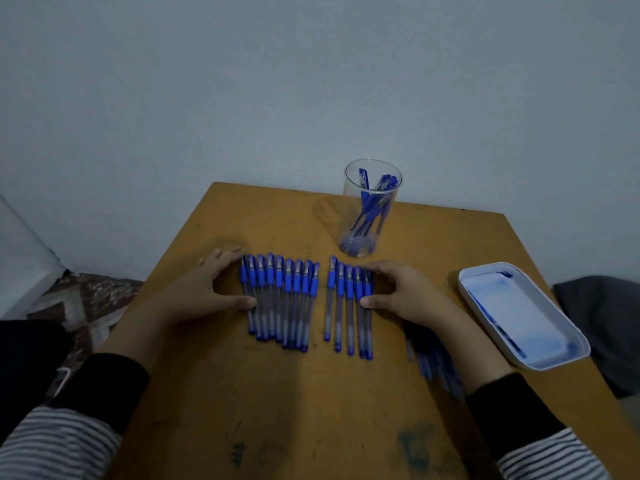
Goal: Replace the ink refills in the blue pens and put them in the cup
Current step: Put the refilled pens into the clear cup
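Black cuffs, left sleeve (114,393) and right sleeve (512,410), come in over the scribbled table (311,403); thin blue sticks (433,362) lie partly under the right forearm, too dim to make out. Mid-table, two rows of capped pens lie side by side, caps away from the person: a left row (278,303) and a shorter right row (348,306), with a gap between. The left hand (207,289) is spread, thumb on the outer pen's barrel, fingers straight near the caps, gripping nothing; the right hand (405,292) is arched, fingertips on the outer caps, thumb against the outer barrel, closed round no pen. A white tray (554,362) lies right of it. Farther back stands the clear cup (353,202), upright, with several pens (372,206) leaning inside.
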